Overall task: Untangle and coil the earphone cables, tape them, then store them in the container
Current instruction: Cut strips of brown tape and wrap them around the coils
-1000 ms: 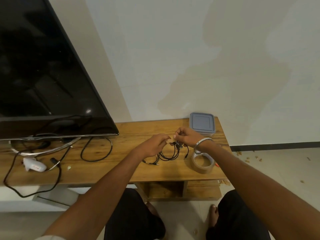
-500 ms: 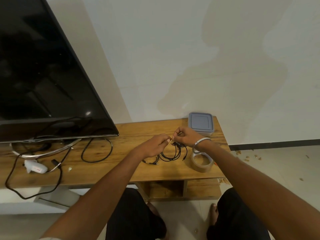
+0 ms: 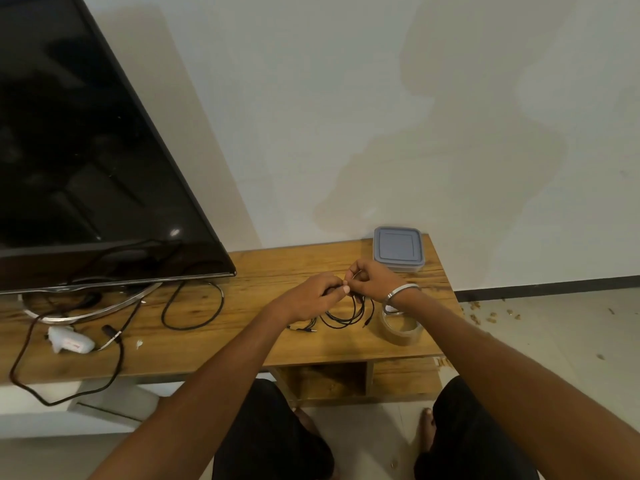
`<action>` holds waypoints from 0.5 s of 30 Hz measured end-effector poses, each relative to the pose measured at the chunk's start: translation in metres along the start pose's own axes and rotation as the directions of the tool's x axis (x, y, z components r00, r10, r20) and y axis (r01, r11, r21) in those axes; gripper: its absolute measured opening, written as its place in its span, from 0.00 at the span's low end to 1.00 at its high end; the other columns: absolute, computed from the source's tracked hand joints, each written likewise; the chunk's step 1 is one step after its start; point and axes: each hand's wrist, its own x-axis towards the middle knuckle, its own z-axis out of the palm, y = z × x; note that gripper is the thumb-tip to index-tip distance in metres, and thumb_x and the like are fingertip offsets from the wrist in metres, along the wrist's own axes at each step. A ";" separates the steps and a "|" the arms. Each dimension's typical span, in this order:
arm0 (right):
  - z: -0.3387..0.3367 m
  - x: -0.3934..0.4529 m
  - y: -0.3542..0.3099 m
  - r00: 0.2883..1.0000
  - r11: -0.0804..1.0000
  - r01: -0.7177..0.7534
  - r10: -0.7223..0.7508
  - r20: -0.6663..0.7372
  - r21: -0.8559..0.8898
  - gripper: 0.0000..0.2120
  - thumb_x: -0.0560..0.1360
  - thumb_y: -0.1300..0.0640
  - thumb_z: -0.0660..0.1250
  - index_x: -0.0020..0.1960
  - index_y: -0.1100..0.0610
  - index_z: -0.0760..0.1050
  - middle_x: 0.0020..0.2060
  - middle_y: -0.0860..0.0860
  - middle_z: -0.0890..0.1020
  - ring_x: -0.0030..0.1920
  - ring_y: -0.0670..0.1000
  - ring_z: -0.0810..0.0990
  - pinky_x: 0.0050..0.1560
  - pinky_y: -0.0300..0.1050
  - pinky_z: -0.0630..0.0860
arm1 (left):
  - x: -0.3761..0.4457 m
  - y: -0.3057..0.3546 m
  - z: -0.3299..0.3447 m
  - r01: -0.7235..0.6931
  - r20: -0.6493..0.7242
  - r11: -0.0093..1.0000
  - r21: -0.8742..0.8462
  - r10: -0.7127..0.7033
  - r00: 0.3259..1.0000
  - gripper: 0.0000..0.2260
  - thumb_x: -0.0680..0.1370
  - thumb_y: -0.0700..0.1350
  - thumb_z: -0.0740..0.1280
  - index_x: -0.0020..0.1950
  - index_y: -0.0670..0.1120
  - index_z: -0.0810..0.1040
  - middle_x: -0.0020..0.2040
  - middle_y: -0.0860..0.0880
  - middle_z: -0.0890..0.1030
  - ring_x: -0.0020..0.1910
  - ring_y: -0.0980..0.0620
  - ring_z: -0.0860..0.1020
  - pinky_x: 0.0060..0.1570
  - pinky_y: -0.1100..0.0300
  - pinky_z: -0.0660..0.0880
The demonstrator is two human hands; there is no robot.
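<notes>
We reach both arms forward, forearms bare, and our hands meet fingertip to fingertip. Our left hand (image 3: 313, 295) has its fingers curled, thumb against forefinger in a pinch. Our right hand (image 3: 375, 281) is curled likewise, knuckles up, with a metal bangle (image 3: 401, 293) round its wrist.

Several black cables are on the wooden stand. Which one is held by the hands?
The coiled earphone cable by the tape roll, pinched by both hands; the loop near the television lies untouched.

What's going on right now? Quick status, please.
Left hand and right hand both pinch the coiled cable. Tape beside it. Container shut. Nothing in the way.
</notes>
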 end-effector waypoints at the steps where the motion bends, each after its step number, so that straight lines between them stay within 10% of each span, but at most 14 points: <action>1: 0.000 -0.001 0.000 1.000 1.000 0.001 -0.001 -0.004 0.003 0.05 0.75 0.55 0.68 0.48 0.55 0.73 0.32 0.46 0.80 0.32 0.43 0.78 0.37 0.40 0.76 | 0.001 -0.001 0.000 -0.008 0.001 1.000 0.010 0.008 1.000 0.14 0.82 0.52 0.58 0.49 0.42 0.76 0.43 0.49 0.73 0.40 0.54 0.71 0.43 0.59 0.69; 5: -0.001 -0.004 0.001 1.000 0.999 -0.001 0.002 -0.020 0.038 0.05 0.75 0.55 0.68 0.48 0.56 0.74 0.33 0.46 0.81 0.32 0.42 0.78 0.36 0.36 0.74 | 0.002 0.000 0.002 -0.034 -0.010 0.999 0.031 0.034 0.999 0.09 0.83 0.44 0.58 0.45 0.54 0.72 0.42 0.54 0.71 0.40 0.58 0.70 0.41 0.61 0.66; 15: 0.001 -0.006 0.005 0.999 0.998 -0.006 0.008 -0.031 0.058 0.05 0.75 0.55 0.68 0.49 0.57 0.76 0.33 0.45 0.80 0.32 0.42 0.77 0.36 0.36 0.73 | -0.003 -0.001 0.012 -0.030 -0.088 0.999 0.016 0.031 0.996 0.09 0.82 0.43 0.56 0.53 0.48 0.76 0.46 0.49 0.73 0.44 0.53 0.72 0.45 0.54 0.69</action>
